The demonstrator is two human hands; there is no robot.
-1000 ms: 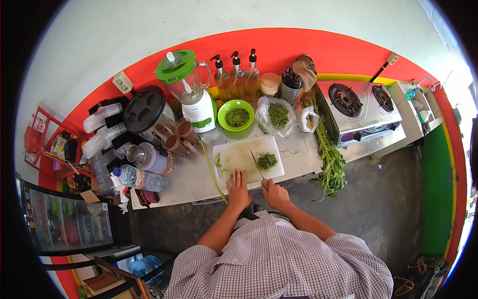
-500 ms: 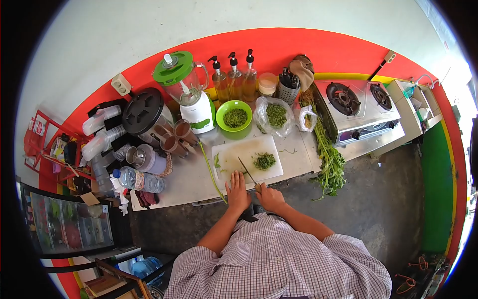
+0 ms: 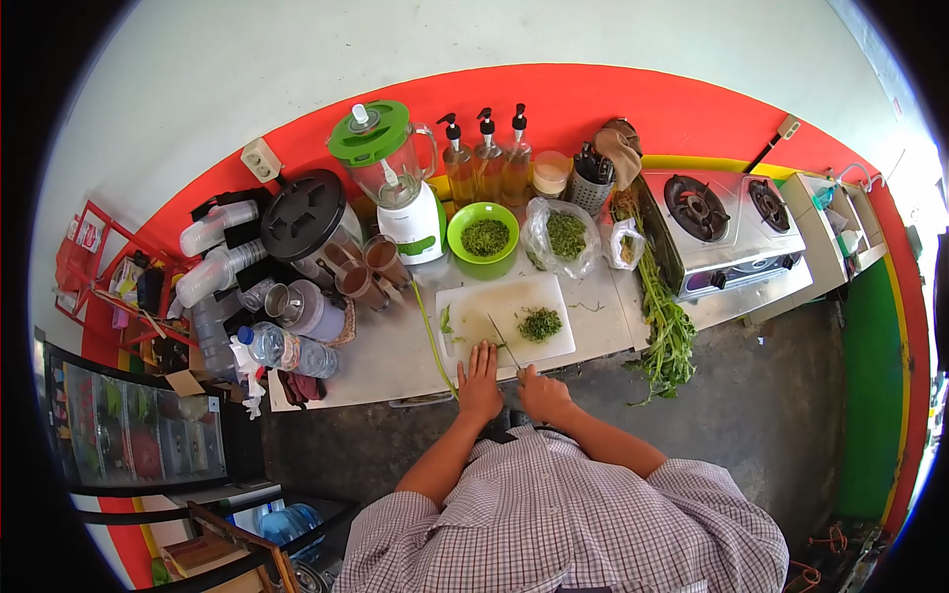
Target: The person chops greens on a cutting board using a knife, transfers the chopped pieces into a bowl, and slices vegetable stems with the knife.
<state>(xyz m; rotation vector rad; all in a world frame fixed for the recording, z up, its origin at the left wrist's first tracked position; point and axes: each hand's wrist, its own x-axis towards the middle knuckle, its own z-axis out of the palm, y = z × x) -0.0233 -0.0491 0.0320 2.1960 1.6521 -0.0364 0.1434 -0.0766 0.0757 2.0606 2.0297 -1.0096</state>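
My right hand (image 3: 546,395) is closed around the handle of a knife (image 3: 503,341). The blade slants up and left over the white cutting board (image 3: 482,299). My left hand (image 3: 480,383) lies with fingers stretched out over the board's front edge, just left of the blade. A scrap of green shows by its fingertips; whether the fingers press on it is too small to tell. Chopped green herbs (image 3: 540,324) form a pile right of the blade, and a few leaf pieces (image 3: 446,319) lie at the board's left. Beside my left hand runs a long green stalk (image 3: 432,338).
Behind the board stand a green bowl (image 3: 482,268) of chopped greens, a plastic bag (image 3: 562,237) of greens and a blender (image 3: 408,222). Leafy stalks (image 3: 667,336) hang over the counter edge near the gas stove (image 3: 727,232). Cups and a water bottle (image 3: 289,353) stand left.
The whole view has shifted, so the counter and its things appear farther right and slightly lower. Both hands stay at the board's front edge, the knife still in my right hand.
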